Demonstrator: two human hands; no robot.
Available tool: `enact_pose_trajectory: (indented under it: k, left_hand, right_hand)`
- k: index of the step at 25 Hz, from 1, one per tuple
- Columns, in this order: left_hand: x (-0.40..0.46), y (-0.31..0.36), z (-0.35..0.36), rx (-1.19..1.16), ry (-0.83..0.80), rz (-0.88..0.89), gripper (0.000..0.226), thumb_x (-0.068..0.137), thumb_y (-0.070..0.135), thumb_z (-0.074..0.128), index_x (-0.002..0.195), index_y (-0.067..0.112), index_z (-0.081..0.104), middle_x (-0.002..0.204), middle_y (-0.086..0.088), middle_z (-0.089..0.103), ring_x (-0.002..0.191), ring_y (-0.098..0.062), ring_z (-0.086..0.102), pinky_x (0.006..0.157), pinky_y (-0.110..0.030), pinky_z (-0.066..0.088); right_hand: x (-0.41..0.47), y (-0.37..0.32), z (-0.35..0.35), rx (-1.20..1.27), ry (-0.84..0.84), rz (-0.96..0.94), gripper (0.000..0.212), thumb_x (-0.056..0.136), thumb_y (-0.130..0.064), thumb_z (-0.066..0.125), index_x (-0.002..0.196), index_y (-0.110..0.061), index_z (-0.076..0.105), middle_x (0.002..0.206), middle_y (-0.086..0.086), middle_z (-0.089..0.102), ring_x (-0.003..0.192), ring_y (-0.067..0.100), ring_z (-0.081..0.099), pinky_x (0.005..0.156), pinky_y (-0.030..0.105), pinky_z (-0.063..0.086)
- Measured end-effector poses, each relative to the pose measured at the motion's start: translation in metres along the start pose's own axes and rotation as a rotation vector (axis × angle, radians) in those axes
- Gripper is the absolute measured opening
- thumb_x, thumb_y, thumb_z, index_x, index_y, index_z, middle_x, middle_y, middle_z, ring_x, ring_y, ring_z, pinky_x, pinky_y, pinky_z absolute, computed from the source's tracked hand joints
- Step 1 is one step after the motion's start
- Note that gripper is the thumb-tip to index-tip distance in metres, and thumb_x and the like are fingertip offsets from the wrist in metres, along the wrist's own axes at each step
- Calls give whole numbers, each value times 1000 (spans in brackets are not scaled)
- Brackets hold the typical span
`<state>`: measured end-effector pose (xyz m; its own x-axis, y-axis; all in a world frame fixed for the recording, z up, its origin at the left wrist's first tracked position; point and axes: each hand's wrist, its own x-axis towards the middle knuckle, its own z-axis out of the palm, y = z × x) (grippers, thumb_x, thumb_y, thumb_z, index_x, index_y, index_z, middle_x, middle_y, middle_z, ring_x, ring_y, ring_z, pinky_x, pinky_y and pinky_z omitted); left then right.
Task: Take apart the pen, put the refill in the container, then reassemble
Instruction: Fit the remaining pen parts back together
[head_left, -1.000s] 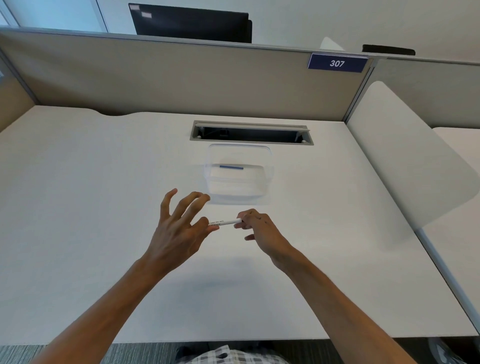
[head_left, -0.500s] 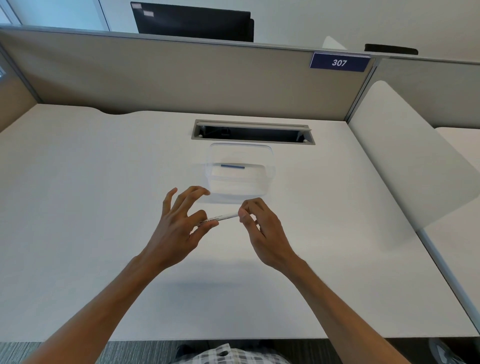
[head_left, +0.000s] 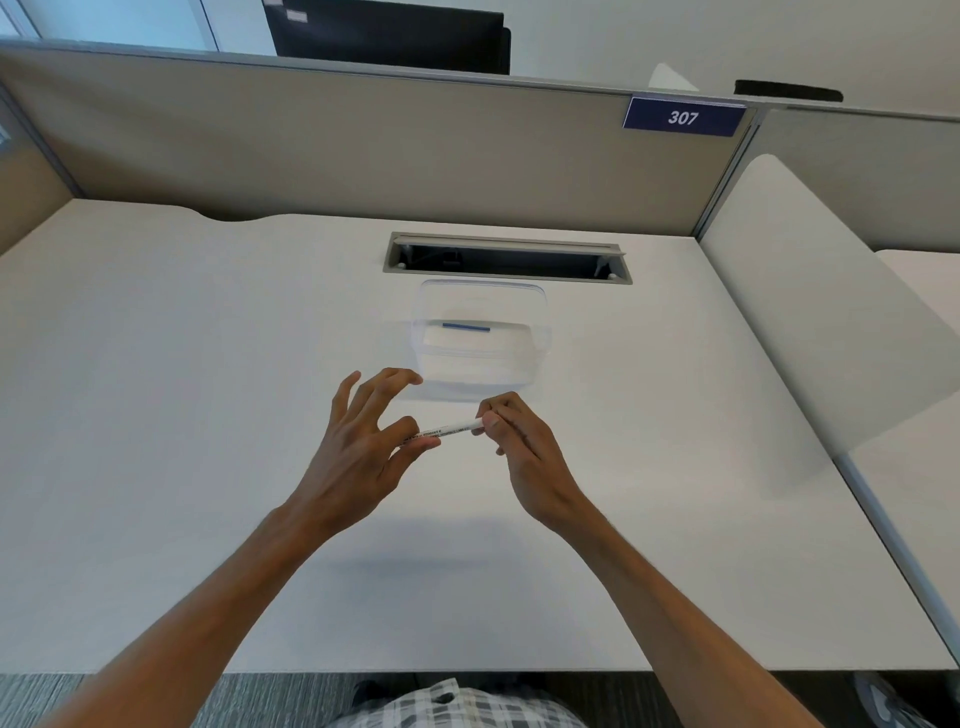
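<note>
A white pen barrel (head_left: 451, 429) with small black print is held level above the white desk (head_left: 156, 415). My left hand (head_left: 363, 447) pinches its left end between thumb and a finger, the other fingers spread upward. My right hand (head_left: 524, 447) grips the right end with fingers curled round it, hiding that tip. Just beyond the hands stands a clear plastic container (head_left: 480, 338); a thin blue refill (head_left: 465, 327) lies crosswise inside it.
A cable slot (head_left: 506, 257) with a raised flap is set into the desk behind the container. Beige partitions close the back and left; a white divider panel (head_left: 810, 322) stands at the right. The desk's front edge runs just above my lap.
Both hands with the pen have lifted slightly toward the container. My right hand has turned, its fingers regripping the pen's right end.
</note>
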<state>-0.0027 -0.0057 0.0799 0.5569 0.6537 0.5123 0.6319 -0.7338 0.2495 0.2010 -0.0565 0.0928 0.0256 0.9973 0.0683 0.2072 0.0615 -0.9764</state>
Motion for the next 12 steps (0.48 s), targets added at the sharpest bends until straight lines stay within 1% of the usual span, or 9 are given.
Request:
enact_pose_trajectory:
  k: [1, 2, 4, 5, 6, 8, 9, 12]
  left_hand:
    - [0, 1, 1, -13, 5, -20, 35, 98, 36, 50, 78, 11, 63, 137, -14, 50, 130, -30, 45, 112, -54, 26]
    - [0, 2, 2, -37, 5, -48, 35, 98, 37, 49, 78, 11, 63, 137, -13, 49, 129, -30, 46, 111, -52, 27]
    - [0, 4, 5, -89, -5, -102, 36, 99, 38, 47, 79, 12, 62, 139, -9, 47, 128, -28, 45, 111, -49, 27]
    - [-1, 5, 6, -104, -13, -120, 36, 99, 38, 47, 79, 12, 61, 140, -8, 46, 129, -27, 45, 111, -48, 26]
    - [-1, 5, 8, -112, -20, -129, 36, 99, 39, 46, 79, 13, 61, 140, -7, 46, 129, -26, 44, 111, -48, 26]
    - [-2, 6, 11, -122, -30, -133, 35, 99, 38, 46, 79, 13, 60, 140, -7, 46, 128, -25, 44, 111, -49, 27]
    - [-2, 7, 11, -126, -32, -131, 35, 99, 38, 46, 79, 13, 60, 140, -7, 46, 128, -24, 44, 110, -49, 28]
    - [-2, 8, 11, -158, -48, -147, 35, 99, 38, 43, 82, 12, 59, 139, -7, 46, 128, -21, 40, 107, -43, 31]
  right_hand:
    - [0, 0, 1, 21, 23, 28, 29, 95, -30, 44, 87, -7, 59, 93, 6, 60, 81, 3, 54, 72, 14, 40]
    - [0, -1, 3, 38, 55, 59, 30, 93, -36, 47, 89, -10, 60, 93, 6, 64, 82, 2, 58, 71, 15, 41]
    - [-1, 0, 7, 76, 102, 105, 28, 90, -43, 56, 93, -16, 62, 96, 0, 70, 89, 4, 65, 74, 21, 45]
    - [-2, 0, 8, 106, 108, 106, 24, 90, -41, 61, 96, -17, 64, 99, -1, 71, 91, 7, 67, 75, 25, 47]
    - [-2, 1, 10, 139, 105, 95, 19, 91, -34, 65, 98, -17, 66, 101, 1, 72, 90, 9, 68, 75, 28, 47]
    - [-3, 3, 12, 180, 98, 63, 10, 94, -20, 66, 99, -13, 70, 100, 5, 74, 86, 10, 66, 71, 30, 46]
    - [-3, 4, 13, 190, 100, 50, 10, 95, -16, 65, 100, -11, 72, 100, 6, 75, 86, 11, 65, 70, 30, 44]
    - [-4, 4, 14, 219, 113, 35, 12, 97, -11, 61, 99, -6, 72, 94, 5, 77, 88, 13, 68, 70, 19, 47]
